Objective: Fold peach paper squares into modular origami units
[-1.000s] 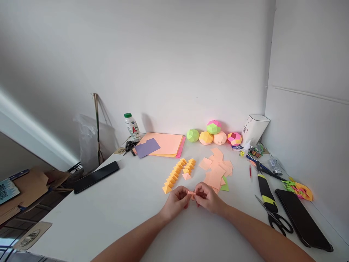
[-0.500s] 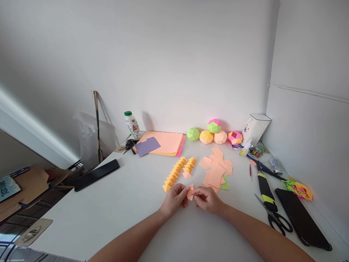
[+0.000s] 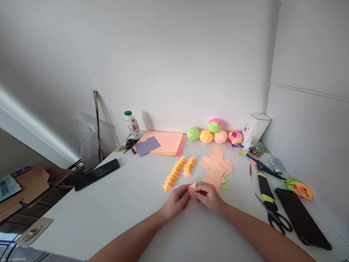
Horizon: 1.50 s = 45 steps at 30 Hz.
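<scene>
Between my two hands is a small folded piece of peach paper (image 3: pixel 192 187). My left hand (image 3: pixel 176 202) is closed on its left side, and my right hand (image 3: pixel 208 195) pinches its right side. Just beyond my left hand stand folded orange paper pieces (image 3: pixel 174 173) in a long row, with a shorter row (image 3: pixel 190 164) beside it. One folded peach piece (image 3: pixel 187 174) sits at the near end of the short row. Past my right hand lies a loose pile of peach paper squares (image 3: pixel 216 171), with a green sheet (image 3: pixel 225 182) showing from underneath.
Folded paper balls (image 3: pixel 206 137) sit by the wall. Scissors (image 3: pixel 278 218), a utility knife (image 3: pixel 265 189) and a black phone (image 3: pixel 302 218) lie at the right. Large paper sheets (image 3: pixel 166 142), a white bottle (image 3: pixel 132 125) and a dark flat slab (image 3: pixel 97 175) are at the left.
The peach paper has turned in my fingers, and a folded flap now shows at its top. My hands have come closer together around it. Everything else on the table stays put.
</scene>
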Tool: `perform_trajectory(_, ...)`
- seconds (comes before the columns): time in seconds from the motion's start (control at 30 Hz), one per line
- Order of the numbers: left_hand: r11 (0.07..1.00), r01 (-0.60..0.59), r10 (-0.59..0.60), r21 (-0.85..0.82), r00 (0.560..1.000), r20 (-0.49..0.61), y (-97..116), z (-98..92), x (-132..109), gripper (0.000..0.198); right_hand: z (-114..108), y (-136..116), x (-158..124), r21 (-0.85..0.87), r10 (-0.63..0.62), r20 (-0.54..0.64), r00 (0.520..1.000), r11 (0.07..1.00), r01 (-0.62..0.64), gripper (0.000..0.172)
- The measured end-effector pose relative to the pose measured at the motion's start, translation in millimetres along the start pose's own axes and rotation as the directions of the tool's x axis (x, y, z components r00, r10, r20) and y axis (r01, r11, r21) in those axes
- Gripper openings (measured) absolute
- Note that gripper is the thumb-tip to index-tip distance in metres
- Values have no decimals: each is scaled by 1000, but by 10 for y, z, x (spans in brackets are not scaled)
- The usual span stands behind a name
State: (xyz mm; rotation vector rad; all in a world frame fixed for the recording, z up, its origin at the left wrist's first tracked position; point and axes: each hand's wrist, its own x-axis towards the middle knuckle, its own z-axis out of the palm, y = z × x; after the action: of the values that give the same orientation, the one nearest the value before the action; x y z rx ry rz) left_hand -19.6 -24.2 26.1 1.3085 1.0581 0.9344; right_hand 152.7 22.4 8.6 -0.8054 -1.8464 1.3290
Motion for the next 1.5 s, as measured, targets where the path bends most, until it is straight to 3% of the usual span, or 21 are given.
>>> perform_trajectory(0.3,999,14,-12,-44,999,45,11,11,-9,23,2,-60,-7,138,185,0,983,973,-183,25)
perform_trajectory(0.43,997,73,-74,-25,996,-41,-22,27,18,29,16,-50,-12,156,213,-25,977,966,-207,27)
perform_trajectory(0.53,991,137,-135,6,985,-111,-31,28,36,33,19,-35,-21,156,219,-43,975,965,-210,25)
perform_trajectory(0.73,991,132,-130,17,986,-106,-34,10,35,36,28,-38,-19,187,201,-57,978,964,-188,22)
perform_trajectory(0.9,992,101,-95,73,993,-75,-46,16,21,35,24,-4,-3,-3,143,19,989,990,-143,17)
perform_trajectory(1.17,979,44,-37,199,999,-38,-52,25,3,30,35,9,-10,-147,157,-30,987,976,-160,20)
perform_trajectory(1.33,982,47,-37,183,998,-56,-63,51,5,28,38,18,-11,-111,142,-39,989,983,-146,17)
perform_trajectory(1.5,989,106,-94,107,990,-109,-5,32,-2,29,-10,4,-7,69,205,-13,979,977,-203,9)
